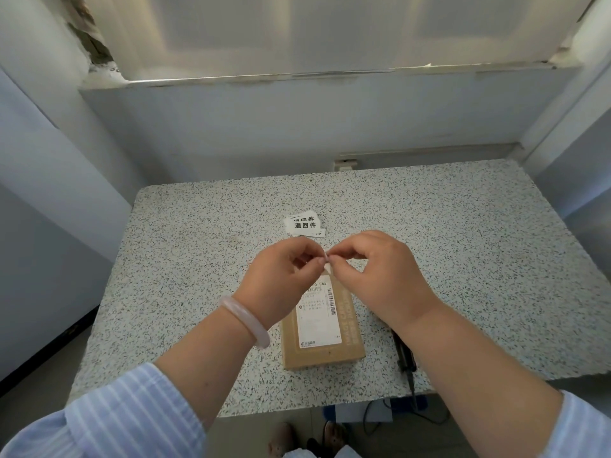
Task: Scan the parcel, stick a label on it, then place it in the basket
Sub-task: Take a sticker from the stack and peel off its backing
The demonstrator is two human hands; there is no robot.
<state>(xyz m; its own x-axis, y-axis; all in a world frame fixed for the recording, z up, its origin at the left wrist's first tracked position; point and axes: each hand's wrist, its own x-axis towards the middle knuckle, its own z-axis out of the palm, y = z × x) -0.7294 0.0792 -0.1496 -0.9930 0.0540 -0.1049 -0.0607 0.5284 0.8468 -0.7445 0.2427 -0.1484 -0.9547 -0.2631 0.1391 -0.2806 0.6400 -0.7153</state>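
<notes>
parcel (322,328) flat, long axis toward wall | both hands pinch label (327,265)

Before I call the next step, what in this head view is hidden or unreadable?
- Label: only a white sliver shows between the left hand and right hand; its print is hidden.
- Parcel: far end covered by both hands; its small print is too small to read.
- Basket: not in view.
- Dark tool at the table edge: partly behind the right forearm; cannot tell if it is the scanner.
</notes>
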